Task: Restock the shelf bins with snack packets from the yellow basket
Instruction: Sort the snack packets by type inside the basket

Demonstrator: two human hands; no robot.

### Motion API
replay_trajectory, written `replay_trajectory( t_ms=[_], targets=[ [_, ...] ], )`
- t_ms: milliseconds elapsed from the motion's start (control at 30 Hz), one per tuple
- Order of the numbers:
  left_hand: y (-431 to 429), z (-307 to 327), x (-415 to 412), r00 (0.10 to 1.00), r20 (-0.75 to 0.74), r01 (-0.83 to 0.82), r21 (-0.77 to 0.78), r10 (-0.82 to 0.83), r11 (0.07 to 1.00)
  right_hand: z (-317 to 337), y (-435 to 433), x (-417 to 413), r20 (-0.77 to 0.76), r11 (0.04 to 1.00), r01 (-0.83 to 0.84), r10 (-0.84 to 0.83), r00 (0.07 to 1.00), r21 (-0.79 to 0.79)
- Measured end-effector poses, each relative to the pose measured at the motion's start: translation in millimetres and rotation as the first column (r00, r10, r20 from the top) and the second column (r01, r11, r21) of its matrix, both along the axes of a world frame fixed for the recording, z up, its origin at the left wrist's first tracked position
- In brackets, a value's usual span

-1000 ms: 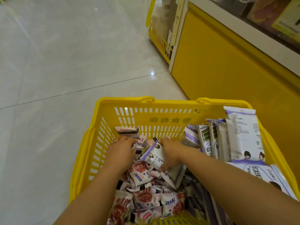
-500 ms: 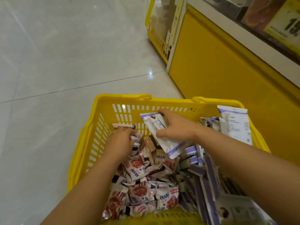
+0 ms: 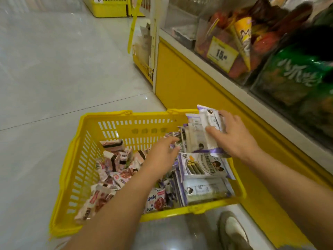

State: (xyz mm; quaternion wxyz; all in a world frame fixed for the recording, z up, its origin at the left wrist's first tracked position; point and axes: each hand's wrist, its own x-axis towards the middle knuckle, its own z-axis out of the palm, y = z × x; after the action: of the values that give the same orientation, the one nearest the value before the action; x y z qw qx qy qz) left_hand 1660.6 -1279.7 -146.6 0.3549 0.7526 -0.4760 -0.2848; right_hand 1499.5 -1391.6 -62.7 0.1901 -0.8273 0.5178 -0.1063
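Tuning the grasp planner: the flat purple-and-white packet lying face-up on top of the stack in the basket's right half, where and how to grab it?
Pinch the purple-and-white packet by its near-left edge, coming from above. It lies flat and face-up on the stack, so only its edges give the fingers purchase. The right hand with its held packets crowds the far side, and the yellow basket wall blocks the right.

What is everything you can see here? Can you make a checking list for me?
Surface: pale tiled floor, glossy.
Job's things: yellow basket on the floor; small red-and-white packets loose on its left, purple-and-white packets stacked on its right; shelf bins hold snacks.
Clutter: nothing seen.
Grippers: right hand grips a purple-and-white packet at the basket's far right corner; left hand reaches among the stack, grip unclear.
Cables: nothing seen.
Surroundings: yellow cabinet front, price tag, shoe.
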Motion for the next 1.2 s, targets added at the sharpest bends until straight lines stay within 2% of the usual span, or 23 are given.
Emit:
replay_trajectory(
  t_ms=[67, 133, 200, 367, 500, 633, 733, 800, 900, 967, 1100, 1200],
  targets=[
    [1, 1, -30, 0.995, -0.053, 0.085, 0.075, -0.082, 0.994, -13, 13, -22, -0.129, 0.998, -0.011, 0.019, 0.991, 0.066],
    [4, -3, -50, 0.989, -0.03, 0.15, 0.165, -0.147, 0.975, -26, 23, -37, -0.318, 0.988, -0.073, 0.113, 0.941, 0.135],
    [8, -3, -59, 0.987, -0.001, 0.159, 0.202, -0.162, 0.966, -33, 30, -45, -0.397, 0.97, -0.146, 0.214, 0.892, 0.196],
    [22, -1, -57, 0.962, -0.104, 0.267, 0.159, -0.253, 0.95, -28, 35, -51, -0.431, 0.959, -0.173, 0.256, 0.865, 0.224],
    [35, -3, -38, 0.969, -0.115, 0.229, 0.109, -0.217, 0.967, -15, 41, -39, -0.324, 0.969, -0.246, 0.244, 0.914, 0.036],
    [54, 1, 3, 0.992, 0.029, 0.116, 0.082, -0.119, 0.99, -7, 51, -2, -0.187, 0.921, -0.39, 0.384, 0.904, 0.006],
    [72, 7, 46, 0.989, 0.145, 0.025, 0.116, -0.042, 0.993, -12, 61, 35, -0.153, 0.883, -0.458, 0.469, 0.87, 0.101],
    [87, 12, 74, 0.968, 0.247, -0.008, 0.164, -0.033, 0.986, -20, 65, 59, -0.182, 0.857, -0.479, 0.51, 0.841, 0.189],
    [109, 18, 117, 0.86, 0.484, 0.02, 0.287, -0.163, 0.958, -36, 68, 94, -0.23, 0.813, -0.499, 0.569, 0.789, 0.3],
    [122, 23, 143, 0.778, 0.573, 0.045, 0.358, -0.258, 0.932, -51, 70, 116, -0.236, 0.783, -0.5, 0.6, 0.764, 0.369],
    [140, 24, 183, 0.66, 0.639, 0.145, 0.407, -0.395, 0.902, -91, 82, 150, -0.231, 0.669, -0.456, 0.678, 0.698, 0.587],
    [144, 16, 195, 0.649, 0.651, 0.237, 0.318, -0.393, 0.918, -122, 88, 162, -0.252, 0.582, -0.428, 0.749, 0.612, 0.691]
  ],
)
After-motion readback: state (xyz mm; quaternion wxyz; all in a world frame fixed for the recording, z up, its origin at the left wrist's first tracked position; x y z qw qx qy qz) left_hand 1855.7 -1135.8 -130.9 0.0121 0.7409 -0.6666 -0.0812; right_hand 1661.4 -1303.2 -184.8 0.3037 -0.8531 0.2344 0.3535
